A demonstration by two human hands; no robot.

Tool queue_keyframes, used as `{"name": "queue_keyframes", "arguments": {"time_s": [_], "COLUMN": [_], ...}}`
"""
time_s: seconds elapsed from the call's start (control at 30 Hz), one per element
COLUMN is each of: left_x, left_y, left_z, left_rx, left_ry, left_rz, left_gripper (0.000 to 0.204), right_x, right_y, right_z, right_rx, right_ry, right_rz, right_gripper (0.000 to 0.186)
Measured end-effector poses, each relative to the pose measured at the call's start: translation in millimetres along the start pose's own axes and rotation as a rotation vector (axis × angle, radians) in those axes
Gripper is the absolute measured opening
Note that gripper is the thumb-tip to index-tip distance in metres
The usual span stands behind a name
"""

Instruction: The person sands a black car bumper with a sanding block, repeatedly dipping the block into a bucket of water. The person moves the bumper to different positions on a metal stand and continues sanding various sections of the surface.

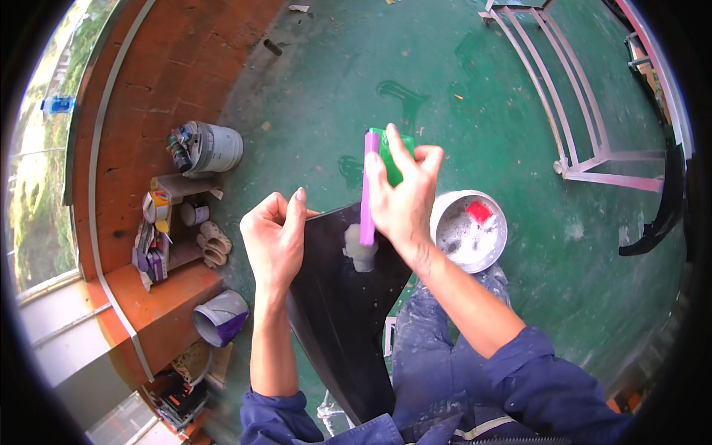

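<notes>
On a green painted floor (460, 89), the left hand (273, 241) grips the black panel (345, 326) by its upper edge. The right hand (404, 196) is clamped on a purple-green scraper (368, 185), spreading a small grey filler patch (360, 248); most of the panel looks untreated.

Green floor (475, 96) with soapy bucket (469, 231).
</notes>
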State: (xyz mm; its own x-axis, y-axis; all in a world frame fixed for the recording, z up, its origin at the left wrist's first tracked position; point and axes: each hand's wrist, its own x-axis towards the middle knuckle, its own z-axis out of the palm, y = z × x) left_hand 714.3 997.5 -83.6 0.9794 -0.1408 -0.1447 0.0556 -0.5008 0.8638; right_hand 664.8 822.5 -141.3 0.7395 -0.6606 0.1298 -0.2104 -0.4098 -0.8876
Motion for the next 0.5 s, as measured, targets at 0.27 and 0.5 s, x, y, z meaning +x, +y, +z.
{"name": "queue_keyframes", "arguments": {"time_s": [0.27, 0.5], "left_x": [-0.7, -1.0], "left_y": [5.7, 5.1], "left_z": [-4.7, 0.9], "left_rx": [-0.009, 0.016], "left_ry": [-0.007, 0.025], "left_rz": [-0.025, -0.021], "left_gripper": [0.056, 0.056], "right_x": [-25.8, -48.8], "right_y": [2.2, -16.1], "right_z": [-20.2, -37.5], "right_rx": [-0.005, 0.089], "right_ry": [-0.099, -0.287], "right_rz": [-0.035, -0.113], "right_gripper": [0.058, 0.055]}}
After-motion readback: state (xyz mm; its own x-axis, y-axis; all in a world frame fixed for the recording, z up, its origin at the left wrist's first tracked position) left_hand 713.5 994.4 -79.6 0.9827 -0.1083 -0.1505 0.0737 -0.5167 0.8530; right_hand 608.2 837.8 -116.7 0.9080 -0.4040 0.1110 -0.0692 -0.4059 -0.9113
